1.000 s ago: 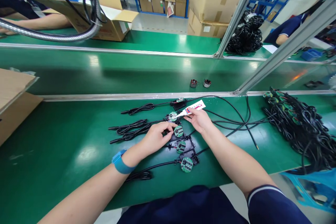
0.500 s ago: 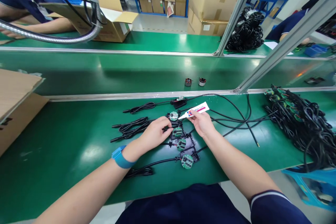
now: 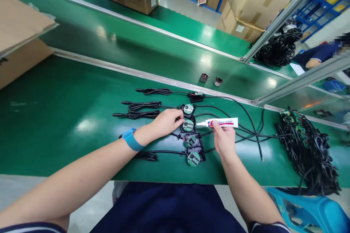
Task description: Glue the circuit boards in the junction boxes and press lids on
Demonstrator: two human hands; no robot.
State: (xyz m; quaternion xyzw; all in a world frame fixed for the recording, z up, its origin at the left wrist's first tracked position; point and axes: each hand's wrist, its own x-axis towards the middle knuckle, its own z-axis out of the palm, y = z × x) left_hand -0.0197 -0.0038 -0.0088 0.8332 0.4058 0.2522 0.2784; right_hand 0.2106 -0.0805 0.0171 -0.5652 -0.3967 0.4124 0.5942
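Observation:
In my right hand (image 3: 225, 140) is a white glue tube (image 3: 231, 122) with red and blue print, held level. Its nozzle points left, its tip by the right edge of a round green circuit board (image 3: 188, 125). My left hand (image 3: 168, 121) pinches at that board's left edge; the fingertips partly hide the contact. The board sits over a small black plastic case. Just beyond it lies another round board (image 3: 188, 109). Nearer me are a third board (image 3: 190, 142) and a fourth board (image 3: 194, 159), each by an open black case with cables.
Coiled black cables (image 3: 143, 114) lie left of the cases. A large cable heap (image 3: 308, 153) is at the right. Two small metal cylinders (image 3: 203, 77) (image 3: 218, 81) stand behind the rail. Cardboard flaps (image 3: 24, 25) rise at far left; a blue stool (image 3: 314, 211) stands below right.
The view has tilted and turned. The glue tube has swung from slanted to level, and its nozzle has moved from the farther round board to the one by my left hand.

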